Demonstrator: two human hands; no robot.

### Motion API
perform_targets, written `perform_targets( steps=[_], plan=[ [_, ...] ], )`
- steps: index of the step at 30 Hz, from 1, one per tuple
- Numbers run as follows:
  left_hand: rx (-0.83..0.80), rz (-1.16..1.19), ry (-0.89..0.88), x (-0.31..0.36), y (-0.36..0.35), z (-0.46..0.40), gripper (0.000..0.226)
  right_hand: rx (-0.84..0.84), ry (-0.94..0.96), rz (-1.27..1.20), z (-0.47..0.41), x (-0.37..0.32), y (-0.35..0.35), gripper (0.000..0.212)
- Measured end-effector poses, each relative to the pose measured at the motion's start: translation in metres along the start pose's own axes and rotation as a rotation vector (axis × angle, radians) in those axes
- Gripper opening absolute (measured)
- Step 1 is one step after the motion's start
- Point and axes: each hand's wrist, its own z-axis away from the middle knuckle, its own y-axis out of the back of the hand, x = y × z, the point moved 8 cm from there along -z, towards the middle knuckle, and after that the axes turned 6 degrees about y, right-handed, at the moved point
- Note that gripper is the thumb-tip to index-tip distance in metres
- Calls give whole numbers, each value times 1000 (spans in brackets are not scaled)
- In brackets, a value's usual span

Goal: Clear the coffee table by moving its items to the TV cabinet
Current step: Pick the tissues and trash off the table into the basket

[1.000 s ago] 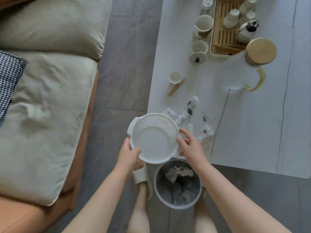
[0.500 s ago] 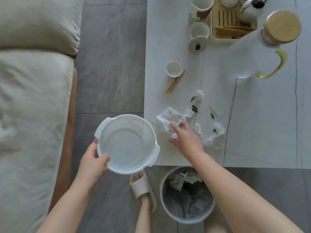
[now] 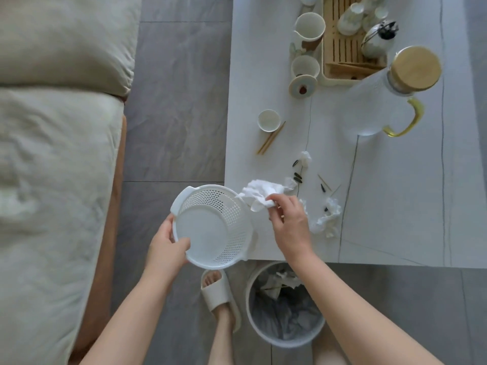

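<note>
White coffee table (image 3: 395,206) carries one crumpled tissue (image 3: 259,194), now lifted by my right hand (image 3: 288,225) (pinching); my left hand (image 3: 164,248) grips one basket (image 3: 213,226), nearer the table than before.

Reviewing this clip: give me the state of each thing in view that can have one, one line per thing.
Left hand: grips the colander's rim.
Right hand: pinches a crumpled tissue.
Colander: empty, tilted, held beside the table's edge.
Crumpled tissue: lifted, over the colander's rim.
Glass pitcher: upright, wooden lid on.
Small cup: upright, empty.
Waste bin: open, lined, tissues inside.
</note>
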Motion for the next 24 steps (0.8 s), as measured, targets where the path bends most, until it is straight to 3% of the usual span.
perform_targets(
  steps=[5,8,14,18,22,24],
  plan=[
    [-31,0,42,9,-25,27,69,-211,192,27,26,-42,1,19],
    [-57,62,64,9,-40,39,66,-371,216,73,37,-35,1,33],
    [-55,58,72,1,-51,39,64,-99,-84,155,18,53,48,27],
    [-72,42,52,-3,-55,33,63,-213,-262,315,10,110,36,37],
    [-62,40,41,-6,-57,24,64,-234,-290,401,-6,132,12,44],
    [-72,48,37,-6,-60,21,63,-217,-285,407,-13,135,4,37]
  ],
)
